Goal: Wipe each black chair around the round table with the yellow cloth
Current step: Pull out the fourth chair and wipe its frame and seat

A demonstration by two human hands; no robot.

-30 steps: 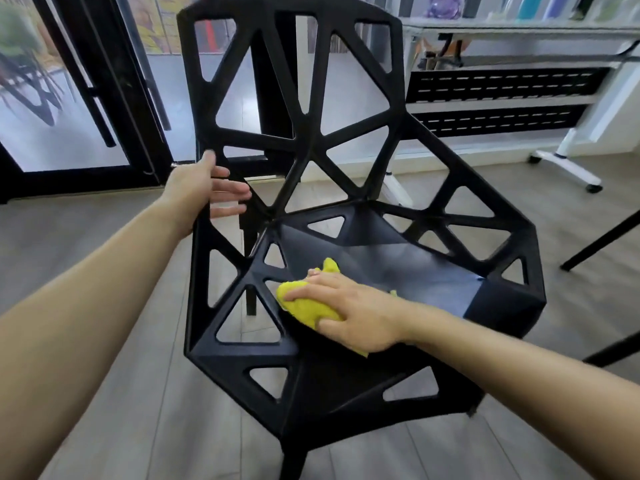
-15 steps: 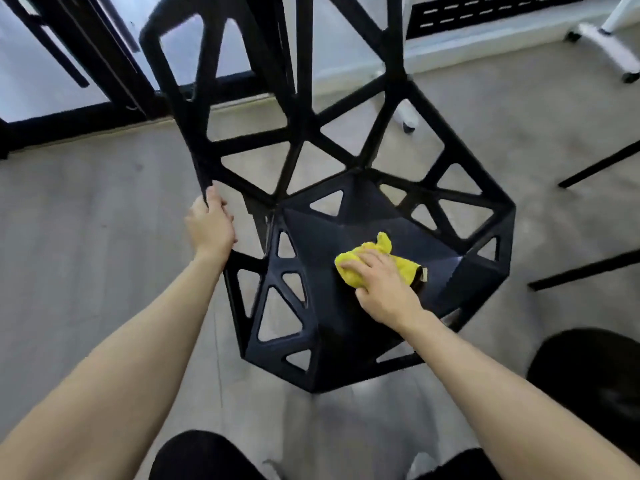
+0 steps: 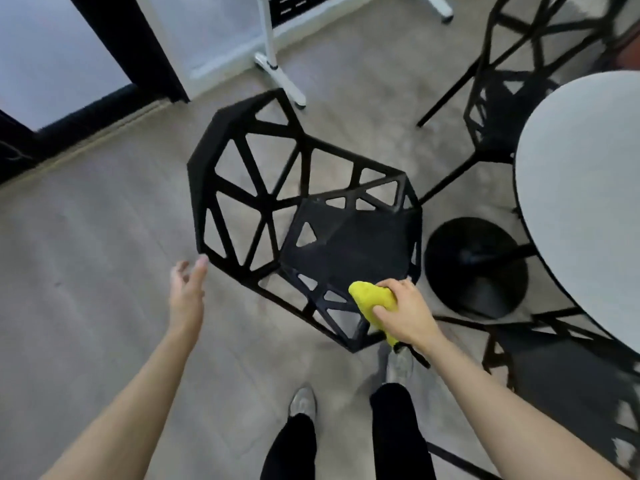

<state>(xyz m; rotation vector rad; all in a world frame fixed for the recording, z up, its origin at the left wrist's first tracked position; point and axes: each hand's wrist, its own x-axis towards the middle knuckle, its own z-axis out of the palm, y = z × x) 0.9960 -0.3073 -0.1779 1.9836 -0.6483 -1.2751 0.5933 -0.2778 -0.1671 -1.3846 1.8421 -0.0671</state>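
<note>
A black lattice chair (image 3: 349, 244) stands on the floor in front of me, seen from above, its back toward the left. My right hand (image 3: 408, 315) grips the bunched yellow cloth (image 3: 372, 299) at the near front edge of the seat. My left hand (image 3: 187, 289) is off the chair, fingers spread, just beside the lower corner of the backrest. The round white table (image 3: 588, 188) fills the right side. A second black chair (image 3: 519, 74) stands at the upper right, and a third (image 3: 571, 382) sits at the lower right, partly under the table.
The table's black round base (image 3: 478, 268) stands just right of the chair. A white wheeled stand leg (image 3: 277, 71) is behind the chair. Dark door frames (image 3: 145, 46) line the upper left. My two feet (image 3: 349, 386) are below the chair on the grey floor.
My left hand has let go of the backrest and opened. My right hand drew the cloth from the middle of the seat to its near edge. The view swung right, bringing the table in.
</note>
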